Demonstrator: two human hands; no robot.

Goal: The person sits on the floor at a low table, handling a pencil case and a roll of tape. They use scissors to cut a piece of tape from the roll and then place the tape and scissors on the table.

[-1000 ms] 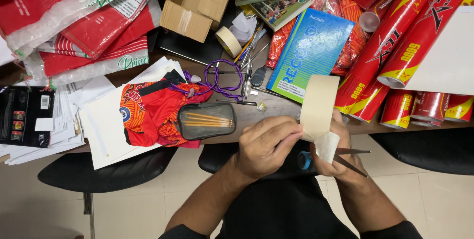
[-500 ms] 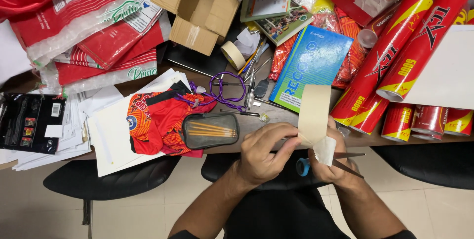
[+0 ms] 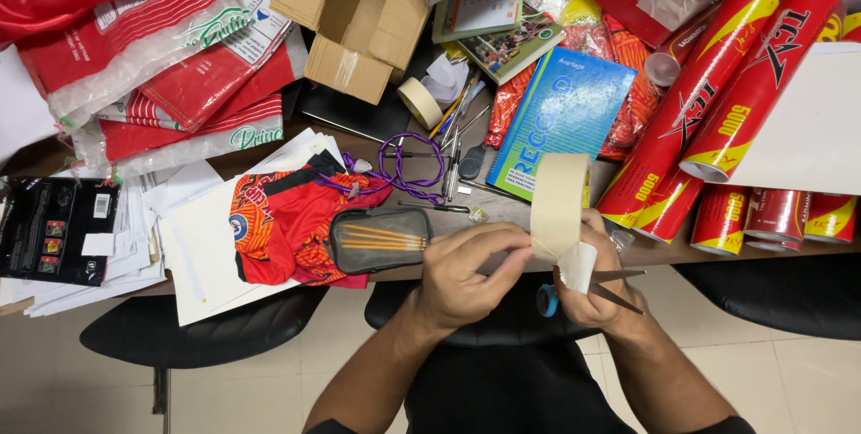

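My left hand [image 3: 471, 277] pinches the lower edge of a wide roll of beige masking tape [image 3: 558, 205], held upright just over the desk's front edge. My right hand [image 3: 596, 286] steadies the roll from the other side and also holds blue-handled scissors [image 3: 587, 290], whose blades point right. A short loose flap of tape [image 3: 578, 265] hangs below the roll between both hands. A grey mesh pencil pouch [image 3: 377, 240] lies on the desk right beside my left hand.
The desk [image 3: 502, 210] is crowded: a red-orange jersey [image 3: 282, 219], white papers [image 3: 202, 255], a blue book [image 3: 560, 125], several red and yellow tubes [image 3: 717, 120], a cardboard box [image 3: 354, 21], a purple cord [image 3: 408, 169], a second tape roll [image 3: 419, 102], red plastic bags [image 3: 152, 57]. Black chairs [image 3: 197, 331] stand below.
Both hands with the tape roll stay at the desk's edge. My left fingers have shifted closer along the roll's lower edge, and the view has tilted slightly.
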